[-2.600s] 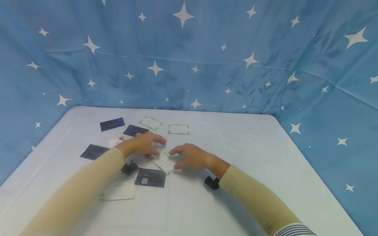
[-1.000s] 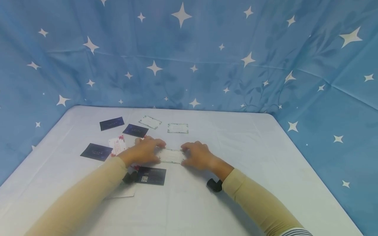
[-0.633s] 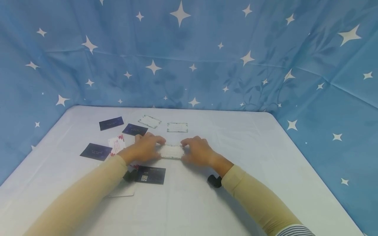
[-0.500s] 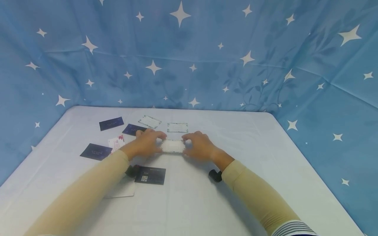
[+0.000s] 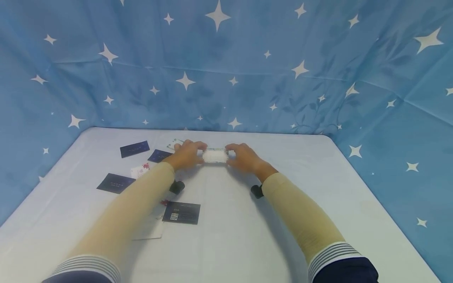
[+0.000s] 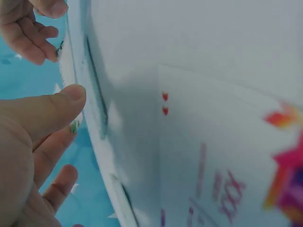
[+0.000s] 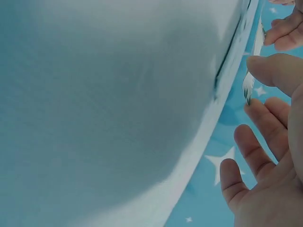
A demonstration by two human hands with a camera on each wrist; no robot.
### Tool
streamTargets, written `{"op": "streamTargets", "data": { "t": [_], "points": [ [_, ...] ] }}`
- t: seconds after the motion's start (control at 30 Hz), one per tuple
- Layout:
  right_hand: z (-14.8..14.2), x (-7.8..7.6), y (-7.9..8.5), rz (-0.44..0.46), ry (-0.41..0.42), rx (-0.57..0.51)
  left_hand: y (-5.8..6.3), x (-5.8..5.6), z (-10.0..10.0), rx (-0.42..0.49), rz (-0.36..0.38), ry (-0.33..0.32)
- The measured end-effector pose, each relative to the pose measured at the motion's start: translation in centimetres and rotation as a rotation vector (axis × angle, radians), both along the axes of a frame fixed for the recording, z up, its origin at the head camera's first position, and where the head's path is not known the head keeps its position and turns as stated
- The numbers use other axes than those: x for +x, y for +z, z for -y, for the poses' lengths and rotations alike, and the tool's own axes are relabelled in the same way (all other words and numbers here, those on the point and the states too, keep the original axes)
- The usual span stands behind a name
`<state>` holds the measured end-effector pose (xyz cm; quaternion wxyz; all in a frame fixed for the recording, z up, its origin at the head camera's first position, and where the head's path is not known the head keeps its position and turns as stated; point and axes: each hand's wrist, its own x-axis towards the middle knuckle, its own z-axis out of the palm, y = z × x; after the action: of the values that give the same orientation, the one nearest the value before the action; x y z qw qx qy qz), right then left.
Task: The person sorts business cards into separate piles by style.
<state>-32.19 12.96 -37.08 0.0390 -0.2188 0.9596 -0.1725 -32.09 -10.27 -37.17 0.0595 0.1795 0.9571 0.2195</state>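
A white card with a green leafy border is held level between both hands, raised over the back of the table. My left hand pinches its left end between thumb and finger. At the other end, my right hand pinches it the same way. The right wrist view shows the card almost edge-on, with the remaining right fingers spread loosely. One leafy-bordered card lies partly hidden behind my left hand. Beneath the held card, another one on the table is covered from the head view.
Dark blue cards lie on the left of the white table, with a red-flowered white card among them. A dark card with a QR code and a white card lie nearer. A starry blue curtain hangs behind.
Both hands closed on the leafy-bordered card, which lay slanted mid-table, straightened it and lifted it. They have carried it away from me, towards the back edge.
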Motion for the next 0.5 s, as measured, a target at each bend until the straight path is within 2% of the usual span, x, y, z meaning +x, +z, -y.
{"op": "streamTargets", "data": {
  "t": [0.23, 0.37, 0.5],
  "points": [
    [0.2, -1.5, -1.0, 0.009, -0.012, 0.002, -0.8, -1.3, -0.4, 0.003, 0.043, 0.044],
    [0.6, -1.7, -1.5, 0.042, -0.03, -0.004, -1.0, -1.6, -0.5, -0.038, 0.04, 0.052],
    [1.0, -1.8, -1.5, 0.061, -0.054, 0.005, -1.0, -1.8, -0.5, -0.025, 0.05, 0.058]
  ]
}}
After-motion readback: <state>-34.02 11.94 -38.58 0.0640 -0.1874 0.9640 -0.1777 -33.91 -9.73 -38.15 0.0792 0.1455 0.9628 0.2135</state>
